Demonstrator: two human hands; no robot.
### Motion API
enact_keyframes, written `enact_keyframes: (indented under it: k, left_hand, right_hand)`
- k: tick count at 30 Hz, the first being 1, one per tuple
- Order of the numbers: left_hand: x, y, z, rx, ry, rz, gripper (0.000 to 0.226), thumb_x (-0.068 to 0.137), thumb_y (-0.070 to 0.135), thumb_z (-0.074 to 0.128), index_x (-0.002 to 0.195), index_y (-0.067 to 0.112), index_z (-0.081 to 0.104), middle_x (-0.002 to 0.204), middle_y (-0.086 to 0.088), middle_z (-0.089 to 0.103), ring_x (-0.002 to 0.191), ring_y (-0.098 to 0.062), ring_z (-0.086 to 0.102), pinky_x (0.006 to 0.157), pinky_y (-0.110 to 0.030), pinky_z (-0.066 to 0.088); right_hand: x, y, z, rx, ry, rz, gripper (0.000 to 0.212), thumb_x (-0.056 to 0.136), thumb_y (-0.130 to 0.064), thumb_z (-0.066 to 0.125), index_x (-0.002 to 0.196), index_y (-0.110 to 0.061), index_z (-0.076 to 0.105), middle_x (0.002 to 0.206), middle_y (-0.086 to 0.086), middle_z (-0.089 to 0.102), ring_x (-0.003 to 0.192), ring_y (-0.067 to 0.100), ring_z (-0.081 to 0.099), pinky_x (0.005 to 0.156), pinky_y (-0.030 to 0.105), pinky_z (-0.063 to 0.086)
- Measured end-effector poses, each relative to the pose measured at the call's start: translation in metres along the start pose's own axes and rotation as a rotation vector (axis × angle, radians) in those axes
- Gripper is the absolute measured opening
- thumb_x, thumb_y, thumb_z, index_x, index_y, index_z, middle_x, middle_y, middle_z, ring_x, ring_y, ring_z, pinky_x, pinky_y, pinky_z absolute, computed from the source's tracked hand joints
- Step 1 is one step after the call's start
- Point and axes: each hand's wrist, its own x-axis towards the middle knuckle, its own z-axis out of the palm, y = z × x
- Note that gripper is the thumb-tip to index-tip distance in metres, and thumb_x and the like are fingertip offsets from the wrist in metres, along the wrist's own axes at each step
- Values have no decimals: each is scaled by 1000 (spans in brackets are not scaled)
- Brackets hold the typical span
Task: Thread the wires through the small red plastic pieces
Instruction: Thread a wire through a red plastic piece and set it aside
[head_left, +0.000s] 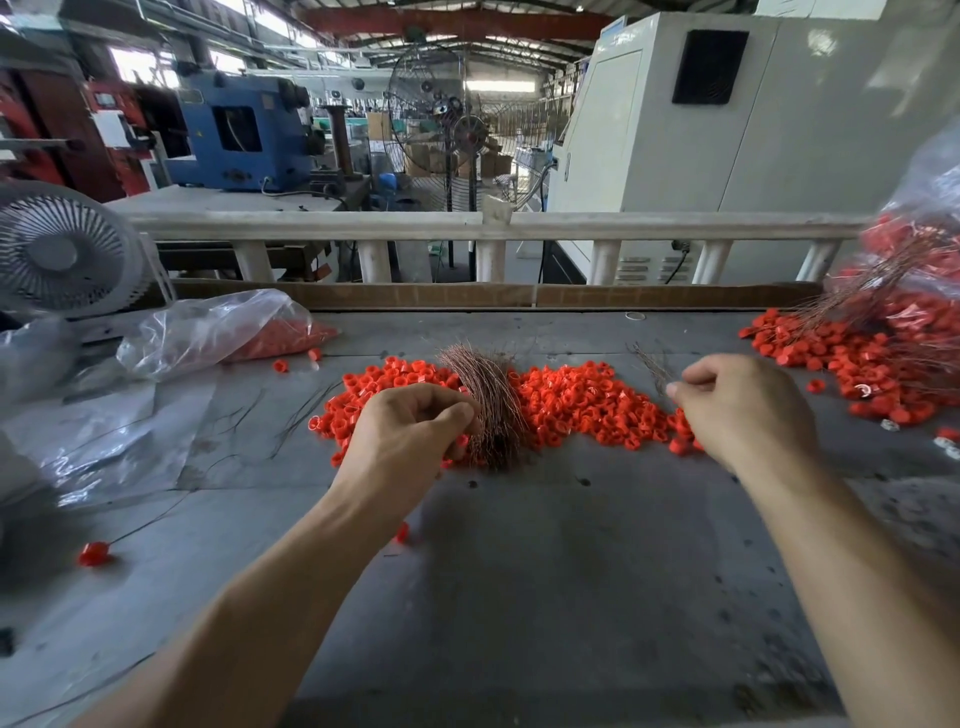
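Observation:
A heap of small red plastic pieces lies across the middle of the grey table. My left hand grips a thick bundle of copper wires that stands up over the heap. My right hand pinches a few thin wires between thumb and fingertips, just right of the heap. A second pile of red pieces with wires through them lies at the far right.
A clear bag of red pieces lies at the left, a small white fan behind it. Another bag stands at the right edge. Loose wires and one stray red piece lie left of my arm. A wooden rail borders the table's back.

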Motion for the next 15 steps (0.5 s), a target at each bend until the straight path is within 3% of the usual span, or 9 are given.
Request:
enact_keyframes:
  k: [4, 7, 11, 15]
  left_hand:
    - [5, -2, -9, 340, 43, 88, 24, 95, 27, 68, 72, 21, 74, 64, 3, 71, 45, -4, 49, 50, -26, 45]
    - [6, 2, -19, 489, -91, -3, 36, 97, 38, 65, 71, 15, 70, 54, 0, 68, 35, -9, 50, 41, -21, 42]
    - [1, 4, -23, 449, -281, -190, 42, 98, 43, 64, 77, 6, 69, 57, -10, 70, 38, -20, 60, 36, -21, 42]
    - [4, 4, -21, 257, -211, -144, 36, 98, 31, 68, 78, 0, 66, 63, -13, 72, 51, -27, 70, 46, -30, 55]
  right_hand:
    - [-21, -26, 6, 155, -63, -206, 6, 88, -33, 75, 87, -28, 77, 86, -7, 77, 84, 19, 70, 80, 35, 56]
    - [-38, -43, 14, 204, -177, -369, 7, 89, -33, 75, 84, -29, 77, 84, -13, 76, 82, 9, 69, 81, 32, 55]
    - [-50, -54, 21, 203, -257, -466, 9, 90, -37, 73, 86, -30, 76, 81, -13, 74, 78, 7, 67, 78, 32, 54]
    - [-53, -56, 26, 223, -256, -474, 6, 90, -35, 74, 87, -31, 77, 77, -17, 72, 71, 0, 64, 71, 28, 53]
